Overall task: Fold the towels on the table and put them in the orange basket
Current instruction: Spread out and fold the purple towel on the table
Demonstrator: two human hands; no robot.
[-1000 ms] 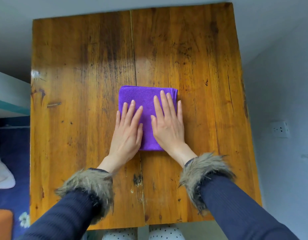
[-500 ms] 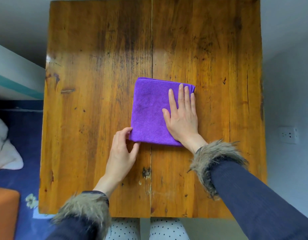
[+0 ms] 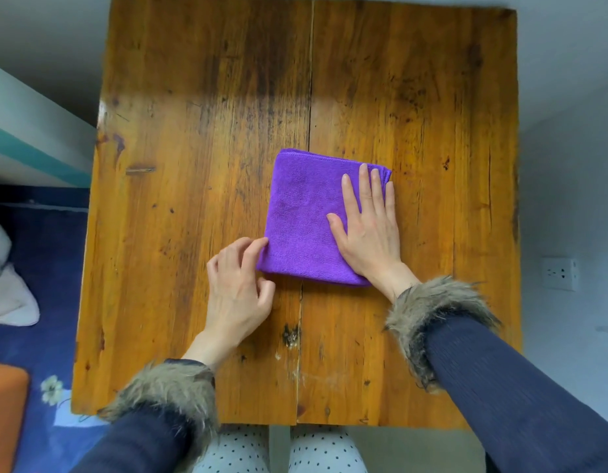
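Observation:
A purple towel (image 3: 306,216), folded into a small square, lies flat in the middle of the wooden table (image 3: 193,165). My right hand (image 3: 367,227) presses flat on the towel's right half with straight fingers. My left hand (image 3: 239,285) sits at the towel's near left corner, fingers curled, with the index finger on the left edge and the thumb at the near edge, pinching that corner. A corner of the orange basket (image 3: 5,414) shows on the floor at the lower left.
A white cloth (image 3: 9,285) lies on the blue floral carpet (image 3: 50,336) left of the table. A wall with a socket (image 3: 560,273) runs along the right side. My knees in dotted trousers (image 3: 278,452) are under the near edge.
My left hand has come off the top of the towel and moved down to its near left corner, curling its fingers there. My right hand stays flat on the towel.

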